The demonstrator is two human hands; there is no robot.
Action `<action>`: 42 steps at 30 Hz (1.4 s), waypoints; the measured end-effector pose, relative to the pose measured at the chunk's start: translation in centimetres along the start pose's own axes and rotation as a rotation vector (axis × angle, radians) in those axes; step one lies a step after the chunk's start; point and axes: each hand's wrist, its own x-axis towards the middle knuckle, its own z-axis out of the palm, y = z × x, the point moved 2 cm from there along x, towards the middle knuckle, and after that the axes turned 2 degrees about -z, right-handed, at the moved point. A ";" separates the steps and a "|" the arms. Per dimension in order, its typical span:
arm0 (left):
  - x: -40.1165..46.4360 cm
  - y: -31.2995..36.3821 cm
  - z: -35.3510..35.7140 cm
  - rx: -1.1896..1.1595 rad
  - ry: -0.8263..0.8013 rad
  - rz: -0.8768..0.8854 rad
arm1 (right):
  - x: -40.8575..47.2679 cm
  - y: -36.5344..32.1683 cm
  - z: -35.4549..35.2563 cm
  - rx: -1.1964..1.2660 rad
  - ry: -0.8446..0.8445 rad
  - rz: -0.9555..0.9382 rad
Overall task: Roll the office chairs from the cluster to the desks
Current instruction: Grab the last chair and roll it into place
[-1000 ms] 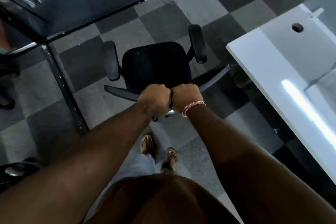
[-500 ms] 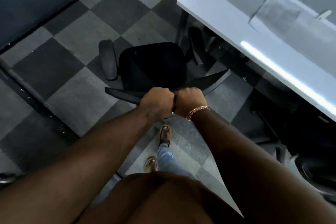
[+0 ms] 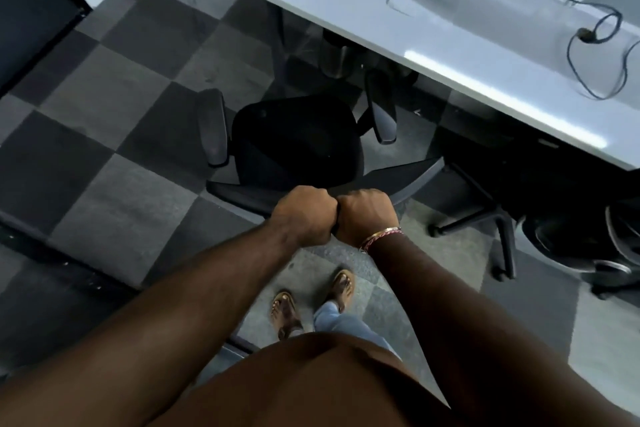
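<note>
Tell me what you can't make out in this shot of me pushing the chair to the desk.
All from the head view:
- Office chair wheels: hidden beneath its seat.
- Backrest top edge: covered by the left hand and right hand gripping it.
- Second chair at right: only base legs show; the rest is lost in shadow under the desk.
- Cable on the desk: its far end is cut off by the frame edge.

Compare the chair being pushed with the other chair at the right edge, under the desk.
The pushed chair shows whole from above: seat, both armrests and backrest top. The other chair shows mostly its wheeled base legs, the rest hidden in shadow under the desk.
The left hand and right hand grip the pushed chair's backrest; nothing touches the other chair.
The pushed chair stands mostly clear of the desk edge; the other chair is tucked beneath it.
Both are dark.
</note>
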 end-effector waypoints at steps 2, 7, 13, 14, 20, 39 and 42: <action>0.8 0.9 -0.6 0.030 0.021 0.043 | -0.5 1.2 0.2 0.014 0.009 0.021; 4.1 2.7 -2.0 0.110 0.059 0.146 | -0.7 4.6 0.7 0.020 0.025 0.075; 8.6 3.6 -4.1 0.147 0.059 0.231 | 0.4 8.6 0.8 0.058 0.054 0.132; 9.3 3.4 -4.4 0.152 0.052 0.235 | 0.7 9.2 0.7 0.066 0.057 0.131; 13.7 2.6 -6.3 0.177 0.040 0.252 | 3.3 12.2 0.4 0.128 0.076 0.142; 32.3 -5.1 -15.9 0.230 0.031 0.410 | 19.2 23.2 -3.3 0.158 0.096 0.390; 34.4 -6.7 -17.0 0.254 0.030 0.456 | 21.6 24.0 -3.9 0.162 0.095 0.424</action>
